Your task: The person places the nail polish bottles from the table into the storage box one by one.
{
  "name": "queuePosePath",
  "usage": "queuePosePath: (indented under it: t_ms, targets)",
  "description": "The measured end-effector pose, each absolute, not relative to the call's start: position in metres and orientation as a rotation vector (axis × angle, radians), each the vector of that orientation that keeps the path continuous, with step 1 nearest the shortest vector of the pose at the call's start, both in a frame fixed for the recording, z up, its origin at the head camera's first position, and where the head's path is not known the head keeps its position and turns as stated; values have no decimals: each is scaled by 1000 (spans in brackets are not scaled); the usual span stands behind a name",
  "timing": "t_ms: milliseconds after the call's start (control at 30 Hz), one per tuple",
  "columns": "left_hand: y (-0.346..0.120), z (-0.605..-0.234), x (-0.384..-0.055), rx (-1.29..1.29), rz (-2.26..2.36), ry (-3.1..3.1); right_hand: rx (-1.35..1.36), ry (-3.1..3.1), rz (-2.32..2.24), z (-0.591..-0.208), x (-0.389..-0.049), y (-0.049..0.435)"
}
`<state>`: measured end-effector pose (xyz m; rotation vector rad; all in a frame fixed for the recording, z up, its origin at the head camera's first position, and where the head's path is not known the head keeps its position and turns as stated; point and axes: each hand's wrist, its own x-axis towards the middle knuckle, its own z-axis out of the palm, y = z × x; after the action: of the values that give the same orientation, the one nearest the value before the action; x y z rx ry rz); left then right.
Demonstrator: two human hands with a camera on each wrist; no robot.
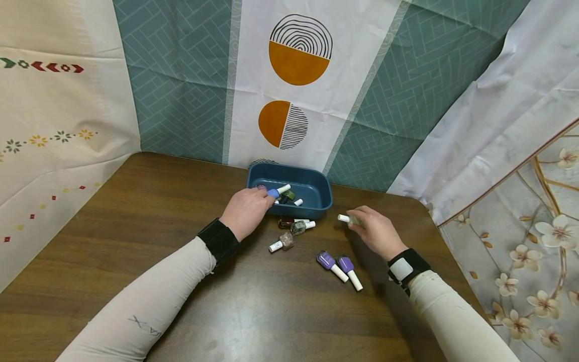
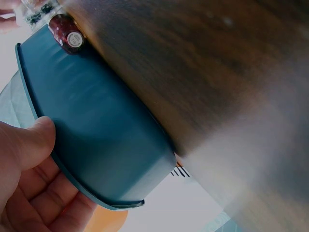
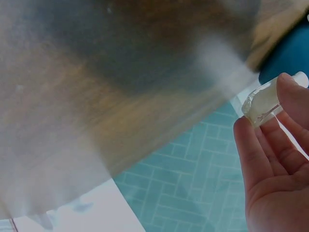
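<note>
My left hand grips the near left rim of a dark blue plastic bin. In the left wrist view the thumb lies against the outer wall and the curled fingers go behind the rim. A blue nail polish bottle with a white cap shows beside its fingertips, among several other bottles in the bin. Right of the bin, my right hand pinches a clear, pale nail polish bottle between thumb and fingers, its white cap pointing left.
Before the bin lie a dark red bottle, a dark glitter bottle and a rose-gold glitter bottle. Two purple bottles lie side by side nearer me. Patterned curtains hang behind the wooden table and at its sides.
</note>
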<state>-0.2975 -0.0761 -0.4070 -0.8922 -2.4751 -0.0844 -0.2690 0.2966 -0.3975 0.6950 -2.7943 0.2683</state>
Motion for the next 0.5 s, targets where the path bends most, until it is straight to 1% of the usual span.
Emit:
queuePosePath:
  t_ms: [500]
  targets:
    - [-76,-407,-297,-897,-94,-2462,712,-2756,301,-377,-272,284]
